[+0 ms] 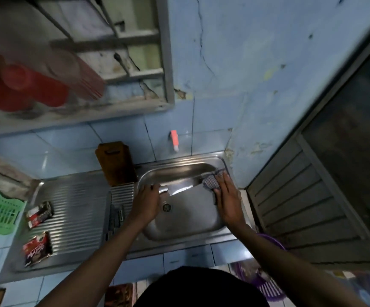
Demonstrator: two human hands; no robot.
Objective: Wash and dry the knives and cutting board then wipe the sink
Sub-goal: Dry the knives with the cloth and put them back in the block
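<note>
Room: blue tiled kitchen wall (pixel 212 63) behind a steel sink (pixel 186 220), seen from above our own head.
Drainboard: ribbed steel (pixel 75 204) to the left; two red-and-black sachets (pixel 38 214) lie on it, and dark knives (pixel 116 218) lie just beside the basin.
Cutting board: brown wood (pixel 115 162), propped upright against the tiles behind the basin's left corner.
Knife in hand: broad cleaver blade (pixel 179 177) held across the basin, above the drain.
Left hand: our left hand (pixel 146 202) is wrapped around the cleaver's handle.
Right hand: our right hand (pixel 227 196) presses a checked cloth (pixel 211 181) onto the blade's tip with fairly straight fingers.
Step, as we judge it: drying the cleaver.
Doing it well: we would fold the cloth over the spine, wipe away from the edge, and keep the handle steady.
Writing: the sachets carry print, too blurred to read.
</note>
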